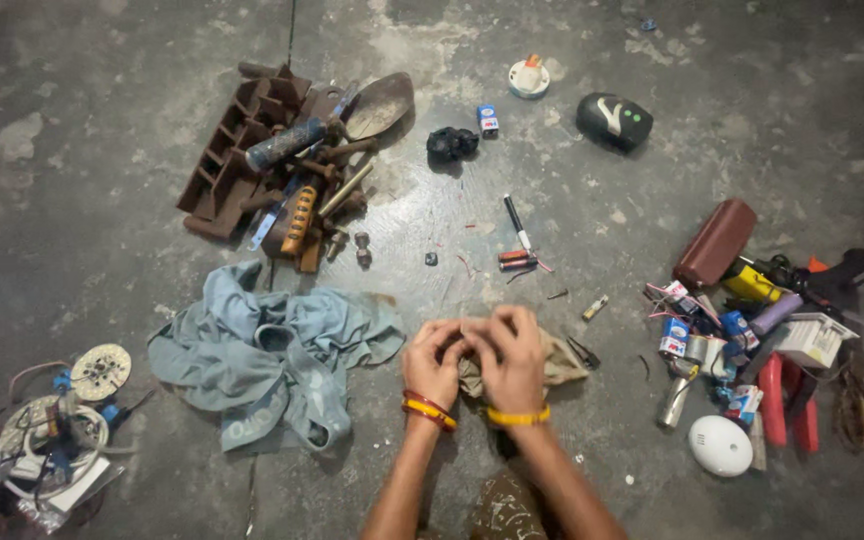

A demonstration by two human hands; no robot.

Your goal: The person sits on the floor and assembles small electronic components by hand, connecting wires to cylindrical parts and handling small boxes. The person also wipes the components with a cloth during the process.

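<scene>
My left hand [434,360] and my right hand [512,355] meet low in the middle of the head view, fingers curled together over something small that they hide. A tan cloth [562,362] lies under and right of them on the grey concrete floor [72,200]. Red and yellow bangles ring both wrists. What the fingers pinch cannot be made out.
A grey-blue rag [272,355] lies to the left. Rusty tools and a trowel [297,160] sit at the back left. A black marker [518,224], a black case [614,121], a white lamp dome [720,445], pliers and small boxes [752,340] crowd the right. Round circuit boards [100,370] lie far left.
</scene>
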